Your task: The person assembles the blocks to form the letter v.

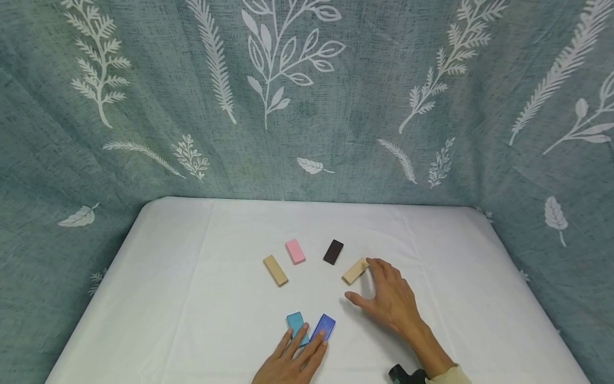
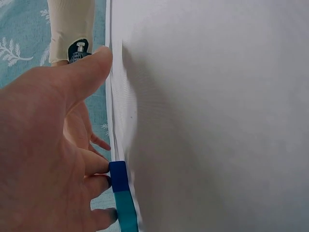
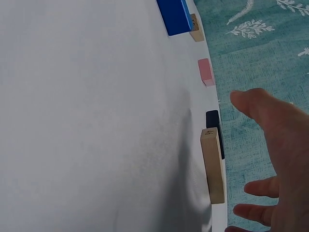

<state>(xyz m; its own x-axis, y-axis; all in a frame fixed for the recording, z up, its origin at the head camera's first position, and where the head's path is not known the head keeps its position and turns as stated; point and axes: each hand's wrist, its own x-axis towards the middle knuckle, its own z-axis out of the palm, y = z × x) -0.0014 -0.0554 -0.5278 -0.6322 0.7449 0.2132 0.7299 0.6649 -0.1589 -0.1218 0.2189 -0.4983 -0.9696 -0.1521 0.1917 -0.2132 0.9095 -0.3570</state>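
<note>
My left hand point(image 1: 293, 361) rests with extended fingers on a teal block point(image 1: 294, 321) and a blue block point(image 1: 328, 323) near the front of the table, hiding part of both. In the left wrist view, fingertips touch the sides of the blue block point(image 2: 119, 177) and the teal block point(image 2: 126, 212), which lie end to end there. Over to the right, my right hand point(image 1: 392, 300) has its thumb and fingers spread, the index fingertip right at the far end of a plain wooden block point(image 1: 354, 272). Small dark marks show on that wooden block point(image 3: 213, 164) in the right wrist view.
Farther back lie a dark brown block point(image 1: 333, 252), a pink block point(image 1: 295, 252) and another plain wooden block point(image 1: 275, 271). A white cloth point(image 1: 230, 320) covers the table. Behind it hangs a green leaf-patterned curtain point(image 1: 355, 96).
</note>
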